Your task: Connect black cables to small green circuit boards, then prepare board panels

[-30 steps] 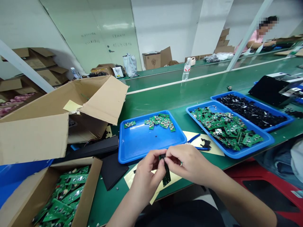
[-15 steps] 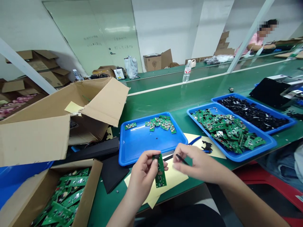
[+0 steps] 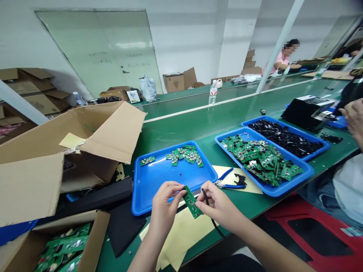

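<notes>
Both my hands hold one small green circuit board (image 3: 191, 201) just in front of a blue tray (image 3: 159, 180). My left hand (image 3: 165, 204) pinches the board's upper end with its fingertips. My right hand (image 3: 216, 205) pinches the lower end and also keeps a thin black strip (image 3: 206, 202) that hangs down past the wrist. The board is tilted, lying over a yellow sheet (image 3: 181, 234) on the green bench. The tray carries a small cluster of green boards (image 3: 185, 154) at its far side.
To the right, one blue tray (image 3: 306, 172) holds several green boards and another (image 3: 320, 149) black parts. Blue-handled pliers (image 3: 227, 181) lie between trays. Open cardboard boxes (image 3: 85, 139) stand left, one (image 3: 59, 249) with boards. A co-worker's hand (image 3: 353, 117) shows far right. Another person sits at the back.
My hands parted after working together on the board, then closed in again. My right hand now grips the board's lower end with the black strip. The view has shifted right.
</notes>
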A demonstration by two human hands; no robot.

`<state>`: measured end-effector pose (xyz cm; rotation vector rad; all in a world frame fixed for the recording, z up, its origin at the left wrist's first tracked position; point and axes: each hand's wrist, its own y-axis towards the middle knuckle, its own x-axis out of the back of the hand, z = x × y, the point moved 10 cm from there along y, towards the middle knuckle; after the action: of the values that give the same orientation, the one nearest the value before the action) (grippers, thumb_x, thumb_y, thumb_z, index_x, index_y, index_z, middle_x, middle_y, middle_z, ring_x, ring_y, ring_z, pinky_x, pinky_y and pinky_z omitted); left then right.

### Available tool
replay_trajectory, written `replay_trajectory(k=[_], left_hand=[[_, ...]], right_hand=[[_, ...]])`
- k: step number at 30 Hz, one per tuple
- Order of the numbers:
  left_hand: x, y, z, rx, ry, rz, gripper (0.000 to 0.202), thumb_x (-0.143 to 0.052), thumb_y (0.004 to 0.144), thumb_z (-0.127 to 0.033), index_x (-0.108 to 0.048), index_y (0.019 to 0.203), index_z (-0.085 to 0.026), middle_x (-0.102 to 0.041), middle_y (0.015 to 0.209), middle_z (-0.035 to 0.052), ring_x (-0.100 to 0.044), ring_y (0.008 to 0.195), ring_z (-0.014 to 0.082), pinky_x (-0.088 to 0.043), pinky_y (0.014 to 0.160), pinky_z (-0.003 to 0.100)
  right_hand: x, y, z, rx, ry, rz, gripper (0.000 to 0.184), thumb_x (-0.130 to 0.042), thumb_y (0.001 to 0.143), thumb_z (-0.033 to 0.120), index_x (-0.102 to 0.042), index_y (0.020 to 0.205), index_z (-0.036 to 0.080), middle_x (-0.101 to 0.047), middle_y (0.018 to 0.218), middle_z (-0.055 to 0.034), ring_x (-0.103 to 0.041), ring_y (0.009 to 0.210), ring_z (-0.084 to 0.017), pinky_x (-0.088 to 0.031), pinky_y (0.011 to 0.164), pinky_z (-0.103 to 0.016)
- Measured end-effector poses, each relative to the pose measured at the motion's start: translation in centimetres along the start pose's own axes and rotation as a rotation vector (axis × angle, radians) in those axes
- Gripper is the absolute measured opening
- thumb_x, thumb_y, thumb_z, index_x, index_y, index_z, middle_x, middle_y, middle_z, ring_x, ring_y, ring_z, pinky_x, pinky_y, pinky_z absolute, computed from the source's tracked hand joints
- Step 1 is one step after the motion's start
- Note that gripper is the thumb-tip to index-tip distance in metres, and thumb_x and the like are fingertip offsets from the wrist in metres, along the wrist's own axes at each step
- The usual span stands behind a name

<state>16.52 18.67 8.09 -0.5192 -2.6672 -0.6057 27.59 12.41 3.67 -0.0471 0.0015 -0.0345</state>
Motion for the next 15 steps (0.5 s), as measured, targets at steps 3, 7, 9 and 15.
replay_trajectory(k=[3, 7, 9, 15], left_hand=[[0.2, 0.6, -0.5, -0.074, 0.044, -0.061, 0.010, -0.057, 0.075, -0.023, -0.066, 0.073, -0.020, -0.062, 0.072, 0.0028, -0.059, 0.069, 0.0148, -0.049, 0.061, 0.025], [-0.4, 1.0, -0.2, -0.044, 0.080, -0.111, 0.008, -0.058, 0.074, -0.021, -0.064, 0.069, -0.020, -0.061, 0.067, 0.0016, -0.057, 0.066, 0.0147, -0.046, 0.063, 0.026], [-1.1, 1.2, 0.4, -0.008, 0.062, -0.096, 0.008, -0.058, 0.074, -0.022, -0.063, 0.068, -0.019, -0.061, 0.067, 0.0014, -0.057, 0.067, 0.0151, -0.046, 0.064, 0.026], [-3.4, 2.9, 4.1, 0.131, 0.064, 0.174, 0.022, -0.055, 0.076, -0.032, -0.062, 0.091, -0.017, -0.063, 0.090, 0.0071, -0.061, 0.081, 0.0180, -0.048, 0.069, 0.028]], right_hand=[[0.6, 0.3, 0.2, 0.025, 0.025, -0.056, 0.019, -0.053, 0.075, 0.021, -0.034, 0.075, 0.020, -0.045, 0.069, 0.0039, -0.045, 0.061, -0.009, -0.037, 0.056, -0.022], [1.0, 0.6, 0.2, 0.073, 0.059, -0.129, 0.021, -0.053, 0.075, 0.024, -0.032, 0.074, 0.020, -0.043, 0.066, 0.0044, -0.045, 0.060, -0.009, -0.039, 0.056, -0.024], [0.9, 0.8, -0.3, 0.064, 0.075, -0.138, 0.021, -0.053, 0.075, 0.025, -0.032, 0.074, 0.021, -0.043, 0.066, 0.0046, -0.046, 0.058, -0.009, -0.041, 0.056, -0.024], [5.1, 2.0, -1.1, 0.029, -0.067, -0.194, 0.023, -0.056, 0.071, 0.030, -0.035, 0.071, 0.020, -0.043, 0.062, 0.0055, -0.047, 0.052, -0.010, -0.041, 0.049, -0.023]])
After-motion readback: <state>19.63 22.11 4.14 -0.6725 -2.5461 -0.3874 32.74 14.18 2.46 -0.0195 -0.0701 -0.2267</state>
